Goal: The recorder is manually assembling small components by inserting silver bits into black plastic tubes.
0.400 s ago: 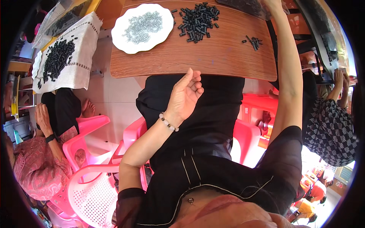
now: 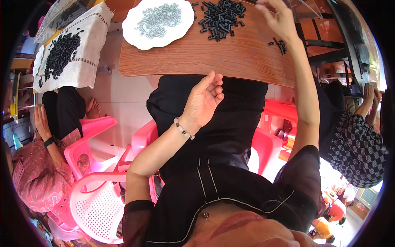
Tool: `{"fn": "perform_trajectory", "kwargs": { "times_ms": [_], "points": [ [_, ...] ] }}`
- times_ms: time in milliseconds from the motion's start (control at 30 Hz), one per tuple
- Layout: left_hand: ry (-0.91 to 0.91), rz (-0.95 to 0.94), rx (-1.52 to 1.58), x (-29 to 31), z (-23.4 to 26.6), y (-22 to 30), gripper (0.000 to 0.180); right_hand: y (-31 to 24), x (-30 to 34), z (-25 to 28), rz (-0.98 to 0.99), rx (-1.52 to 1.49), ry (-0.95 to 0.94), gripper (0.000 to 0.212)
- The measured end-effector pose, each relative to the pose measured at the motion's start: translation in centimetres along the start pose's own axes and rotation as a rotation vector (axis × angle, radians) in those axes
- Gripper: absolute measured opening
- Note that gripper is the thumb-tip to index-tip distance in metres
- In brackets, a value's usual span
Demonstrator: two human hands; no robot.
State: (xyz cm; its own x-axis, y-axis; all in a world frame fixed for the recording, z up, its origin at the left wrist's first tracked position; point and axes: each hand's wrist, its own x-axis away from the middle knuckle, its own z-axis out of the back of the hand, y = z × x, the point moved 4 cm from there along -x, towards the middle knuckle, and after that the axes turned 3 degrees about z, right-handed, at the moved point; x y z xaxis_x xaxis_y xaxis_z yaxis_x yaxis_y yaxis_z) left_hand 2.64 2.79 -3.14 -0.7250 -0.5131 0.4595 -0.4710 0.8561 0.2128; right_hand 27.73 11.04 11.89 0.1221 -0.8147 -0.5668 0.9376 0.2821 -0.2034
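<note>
My left hand [image 2: 203, 101] hovers palm up over my lap at the table's near edge. Its fingers curl loosely, and nothing shows in it. Over the right side of the table, my right hand [image 2: 280, 20] has its thumb apart from the fingers, with nothing visible in its grasp. Left of it lies a heap of small black cylindrical parts [image 2: 221, 18]. A few more dark pieces [image 2: 282, 46] rest beside my right wrist. Small clear tube-like pieces cover the middle of a white scalloped plate [image 2: 133, 36] at the table's left.
The brown wooden table [image 2: 181, 61] ends just above my lap. At left, a white cloth [image 2: 92, 37] carries another black heap [image 2: 61, 55], near a seated person's hand [image 2: 41, 121]. Pink plastic chairs [image 2: 92, 131] stand around. Another person [image 2: 356, 144] sits at right.
My right hand has come back from the dark tray at the table's far right edge and moved nearer and left. My left hand stays almost still. The view has shifted slightly.
</note>
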Motion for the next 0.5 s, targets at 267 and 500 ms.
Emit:
{"fn": "perform_trajectory", "kwargs": {
  "times_ms": [267,500],
  "points": [
    [0.005,0.042,0.011,-0.3,0.0,-0.7,0.019,1.7,3.6,-6.0,0.088,-0.09,-0.072,0.017],
    [0.009,0.043,0.012,-0.3,0.1,-0.5,0.019,1.4,3.3,-7.6,-0.026,-0.046,-0.172,0.018]
  ]
}}
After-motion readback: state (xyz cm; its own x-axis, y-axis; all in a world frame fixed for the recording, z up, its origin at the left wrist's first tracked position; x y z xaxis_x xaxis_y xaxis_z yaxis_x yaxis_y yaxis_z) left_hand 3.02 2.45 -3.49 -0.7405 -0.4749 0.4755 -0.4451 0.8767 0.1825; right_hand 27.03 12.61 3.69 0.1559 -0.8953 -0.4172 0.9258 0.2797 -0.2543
